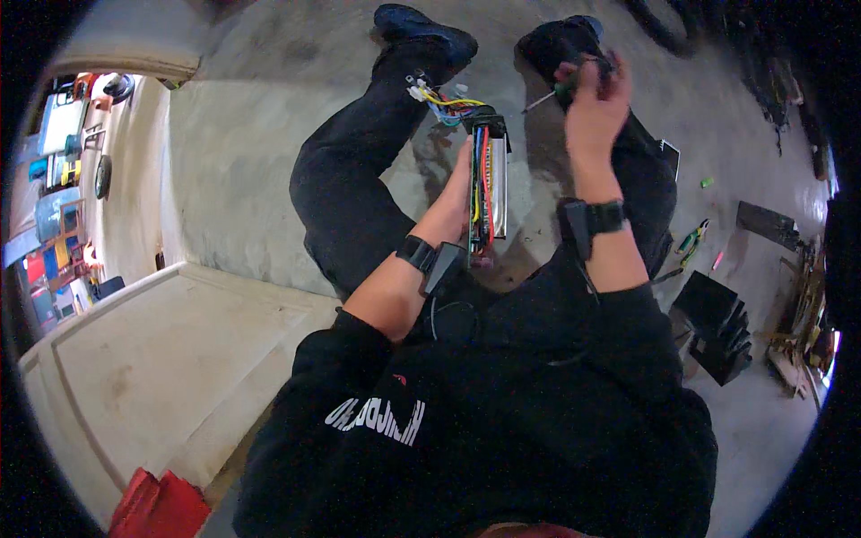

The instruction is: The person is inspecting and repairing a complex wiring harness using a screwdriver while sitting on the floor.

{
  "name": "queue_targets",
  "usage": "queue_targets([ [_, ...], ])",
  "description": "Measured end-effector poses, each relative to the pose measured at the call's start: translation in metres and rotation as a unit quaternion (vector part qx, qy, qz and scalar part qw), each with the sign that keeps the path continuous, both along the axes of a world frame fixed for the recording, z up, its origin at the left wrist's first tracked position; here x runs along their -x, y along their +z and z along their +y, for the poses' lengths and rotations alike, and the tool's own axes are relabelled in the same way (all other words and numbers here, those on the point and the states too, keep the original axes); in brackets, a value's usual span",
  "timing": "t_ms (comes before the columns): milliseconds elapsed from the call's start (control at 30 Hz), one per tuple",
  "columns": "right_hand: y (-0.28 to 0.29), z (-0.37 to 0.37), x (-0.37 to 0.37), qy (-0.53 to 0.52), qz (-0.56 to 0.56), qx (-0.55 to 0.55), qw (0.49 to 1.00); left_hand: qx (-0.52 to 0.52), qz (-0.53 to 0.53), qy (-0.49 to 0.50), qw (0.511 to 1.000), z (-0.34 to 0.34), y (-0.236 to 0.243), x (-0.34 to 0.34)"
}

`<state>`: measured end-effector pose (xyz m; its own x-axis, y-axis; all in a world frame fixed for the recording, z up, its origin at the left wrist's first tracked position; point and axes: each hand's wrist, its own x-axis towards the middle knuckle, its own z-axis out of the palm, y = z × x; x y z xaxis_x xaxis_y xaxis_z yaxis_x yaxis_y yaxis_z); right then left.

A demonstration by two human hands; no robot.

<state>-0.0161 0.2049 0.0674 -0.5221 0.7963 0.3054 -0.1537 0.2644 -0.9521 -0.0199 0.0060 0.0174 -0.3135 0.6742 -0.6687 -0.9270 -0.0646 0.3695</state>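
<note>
My left hand [456, 199] grips a long, narrow electronic controller [489, 184] upright between my knees; most of its fingers are hidden behind the casing. The long side facing me is open, and red, blue and yellow wires run along the inside beside a silvery metal wall. From its far end a bundle of coloured wires [444, 103] with white connectors spills to the left. My right hand [596, 112], slightly blurred, is closed around a screwdriver [565, 88] with a dark green handle. Its thin shaft points left and down, apart from the controller.
Pliers with green handles [693, 238] lie on the concrete floor to my right, near dark folded pieces [715, 325] and a flat dark panel [768, 224]. A large pale board [188, 350] is on my left, with red cloth [160, 504] at its near corner.
</note>
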Motion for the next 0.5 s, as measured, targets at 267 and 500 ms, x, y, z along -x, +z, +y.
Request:
queue_targets([
  [267, 0.048, -0.086, -0.083, 0.152, 0.043, -0.044, 0.986, -0.141, 0.050, -0.009, 0.989, 0.002, -0.043, 0.001],
  [500, 0.028, -0.101, -0.090, 0.178, 0.043, 0.003, 0.983, -0.165, 0.104, -0.023, 0.981, -0.007, -0.012, -0.004],
])
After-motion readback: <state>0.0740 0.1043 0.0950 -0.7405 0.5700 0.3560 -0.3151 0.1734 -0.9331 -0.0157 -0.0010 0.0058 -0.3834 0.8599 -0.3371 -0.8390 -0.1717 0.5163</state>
